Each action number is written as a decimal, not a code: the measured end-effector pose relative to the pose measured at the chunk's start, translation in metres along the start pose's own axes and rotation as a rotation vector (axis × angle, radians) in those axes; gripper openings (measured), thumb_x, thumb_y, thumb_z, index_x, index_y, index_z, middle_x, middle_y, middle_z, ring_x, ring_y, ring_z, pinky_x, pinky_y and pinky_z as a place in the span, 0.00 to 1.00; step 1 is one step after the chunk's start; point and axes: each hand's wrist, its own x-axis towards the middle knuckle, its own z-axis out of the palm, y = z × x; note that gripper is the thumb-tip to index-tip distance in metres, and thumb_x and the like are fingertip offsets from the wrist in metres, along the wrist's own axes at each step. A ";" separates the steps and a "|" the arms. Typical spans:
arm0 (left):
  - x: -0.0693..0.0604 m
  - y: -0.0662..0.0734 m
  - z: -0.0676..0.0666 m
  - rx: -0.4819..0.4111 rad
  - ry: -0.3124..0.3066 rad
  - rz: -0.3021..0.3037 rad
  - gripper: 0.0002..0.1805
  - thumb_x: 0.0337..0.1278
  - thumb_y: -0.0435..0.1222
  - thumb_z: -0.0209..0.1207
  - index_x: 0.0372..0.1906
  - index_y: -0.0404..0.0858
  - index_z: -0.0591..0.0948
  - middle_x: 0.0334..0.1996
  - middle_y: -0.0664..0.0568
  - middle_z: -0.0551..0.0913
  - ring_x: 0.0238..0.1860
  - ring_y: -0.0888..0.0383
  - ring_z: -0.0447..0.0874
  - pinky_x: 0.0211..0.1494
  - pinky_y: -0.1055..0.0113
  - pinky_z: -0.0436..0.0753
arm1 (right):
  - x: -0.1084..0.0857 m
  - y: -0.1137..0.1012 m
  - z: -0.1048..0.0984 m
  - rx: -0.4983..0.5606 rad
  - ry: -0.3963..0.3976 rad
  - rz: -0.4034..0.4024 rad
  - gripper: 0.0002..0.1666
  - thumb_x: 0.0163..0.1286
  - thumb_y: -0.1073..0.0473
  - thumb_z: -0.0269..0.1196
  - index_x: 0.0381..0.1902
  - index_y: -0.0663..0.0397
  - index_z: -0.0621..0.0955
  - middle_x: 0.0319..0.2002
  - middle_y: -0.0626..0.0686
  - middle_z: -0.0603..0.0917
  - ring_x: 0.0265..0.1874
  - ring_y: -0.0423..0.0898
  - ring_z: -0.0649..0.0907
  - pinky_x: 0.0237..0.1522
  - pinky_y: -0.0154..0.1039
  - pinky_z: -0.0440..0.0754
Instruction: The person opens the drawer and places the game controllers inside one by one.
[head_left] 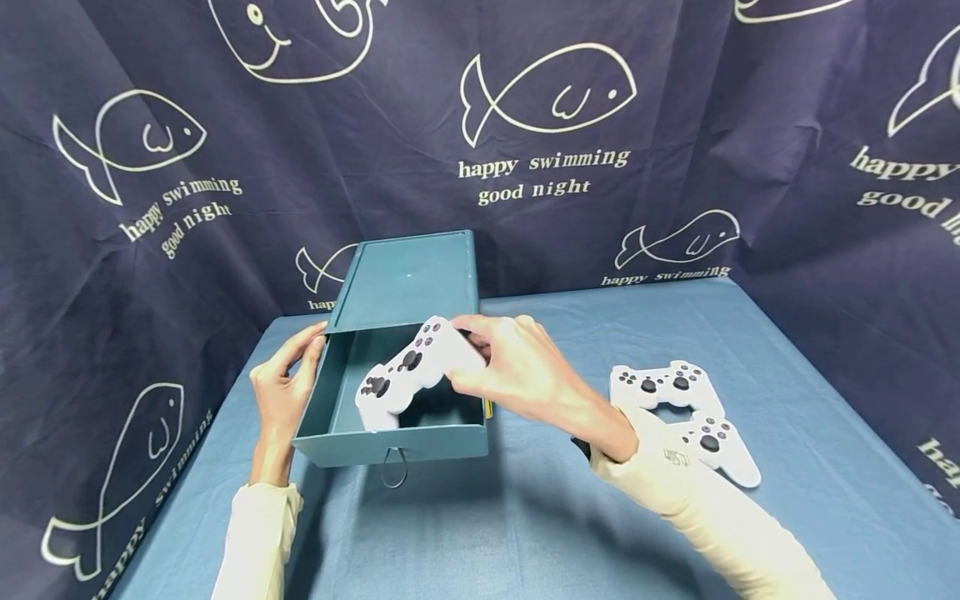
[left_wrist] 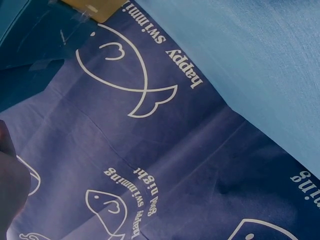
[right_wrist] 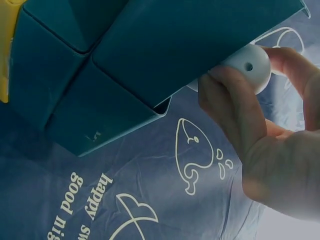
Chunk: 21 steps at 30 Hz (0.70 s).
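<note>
In the head view a teal box [head_left: 390,447] stands on the blue cloth, its drawer-like front part open and a wire loop on its front wall. The right hand [head_left: 517,367] grips one end of a white game controller [head_left: 405,375], held tilted over the opening with its far end inside. The left hand [head_left: 285,383] holds the box's left wall with thumb and fingertips. The right wrist view shows the right hand [right_wrist: 260,110] pinching the controller's rounded white grip [right_wrist: 250,67] beside the teal box [right_wrist: 175,45]. In the left wrist view part of the left hand [left_wrist: 12,185] shows at the edge.
Two more white controllers [head_left: 667,385] [head_left: 723,450] lie on the blue tabletop [head_left: 600,325] at the right, the nearer partly behind the right sleeve. A dark curtain [head_left: 540,250] with fish drawings hangs behind and around the table. Something yellow [right_wrist: 6,45] shows on the box's side.
</note>
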 end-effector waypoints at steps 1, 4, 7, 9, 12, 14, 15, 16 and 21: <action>0.000 0.000 0.000 0.000 -0.001 0.000 0.08 0.65 0.23 0.64 0.45 0.20 0.86 0.35 0.29 0.87 0.40 0.76 0.85 0.46 0.80 0.77 | 0.000 0.000 0.000 -0.002 -0.001 0.000 0.23 0.54 0.60 0.68 0.52 0.47 0.86 0.22 0.36 0.82 0.17 0.36 0.77 0.22 0.39 0.73; 0.001 0.001 -0.001 0.002 -0.005 -0.003 0.08 0.66 0.24 0.64 0.45 0.20 0.86 0.36 0.29 0.87 0.40 0.74 0.86 0.46 0.80 0.77 | 0.001 -0.001 -0.001 0.000 -0.016 0.009 0.23 0.56 0.59 0.68 0.53 0.48 0.86 0.24 0.37 0.84 0.18 0.36 0.78 0.23 0.39 0.74; 0.001 0.001 -0.001 0.000 -0.010 -0.007 0.09 0.66 0.25 0.65 0.45 0.21 0.86 0.36 0.29 0.87 0.40 0.71 0.88 0.46 0.80 0.78 | 0.002 -0.002 -0.001 0.015 -0.035 0.017 0.24 0.58 0.58 0.69 0.55 0.48 0.86 0.26 0.36 0.85 0.19 0.36 0.80 0.24 0.39 0.75; 0.001 0.001 -0.002 -0.001 -0.012 -0.007 0.08 0.66 0.24 0.65 0.45 0.21 0.87 0.37 0.29 0.87 0.40 0.71 0.88 0.47 0.80 0.78 | 0.002 -0.002 -0.001 0.023 -0.046 0.018 0.24 0.58 0.58 0.69 0.55 0.49 0.86 0.26 0.36 0.86 0.18 0.36 0.80 0.24 0.39 0.76; 0.001 0.000 -0.002 0.002 -0.010 0.000 0.09 0.67 0.25 0.65 0.45 0.21 0.87 0.37 0.29 0.87 0.40 0.72 0.87 0.47 0.80 0.78 | 0.002 -0.002 0.000 0.025 -0.055 0.018 0.23 0.59 0.58 0.69 0.54 0.48 0.86 0.25 0.35 0.85 0.18 0.36 0.80 0.25 0.39 0.76; 0.000 0.000 -0.002 0.007 -0.010 0.006 0.09 0.67 0.26 0.64 0.45 0.21 0.86 0.37 0.29 0.87 0.40 0.73 0.87 0.47 0.80 0.78 | 0.003 -0.003 0.000 0.020 -0.059 0.022 0.23 0.58 0.58 0.70 0.54 0.48 0.86 0.25 0.35 0.85 0.19 0.36 0.80 0.26 0.39 0.77; 0.000 0.000 -0.002 0.010 -0.009 0.007 0.09 0.67 0.26 0.64 0.45 0.21 0.86 0.36 0.29 0.87 0.40 0.72 0.87 0.47 0.80 0.78 | 0.003 -0.003 0.001 0.017 -0.062 0.025 0.23 0.59 0.57 0.70 0.54 0.48 0.86 0.25 0.36 0.85 0.20 0.36 0.81 0.27 0.39 0.78; 0.000 -0.001 -0.003 0.014 -0.009 0.008 0.09 0.67 0.25 0.64 0.45 0.20 0.86 0.36 0.29 0.87 0.40 0.73 0.87 0.47 0.80 0.78 | 0.003 -0.003 0.001 0.015 -0.065 0.030 0.22 0.59 0.57 0.71 0.53 0.48 0.86 0.26 0.36 0.85 0.20 0.36 0.81 0.28 0.39 0.78; 0.000 -0.001 -0.002 0.023 -0.012 -0.002 0.09 0.61 0.17 0.63 0.45 0.21 0.86 0.35 0.28 0.87 0.40 0.78 0.84 0.46 0.81 0.77 | 0.004 -0.004 0.002 -0.020 -0.074 0.028 0.24 0.59 0.56 0.74 0.54 0.52 0.86 0.28 0.39 0.87 0.24 0.33 0.82 0.32 0.38 0.80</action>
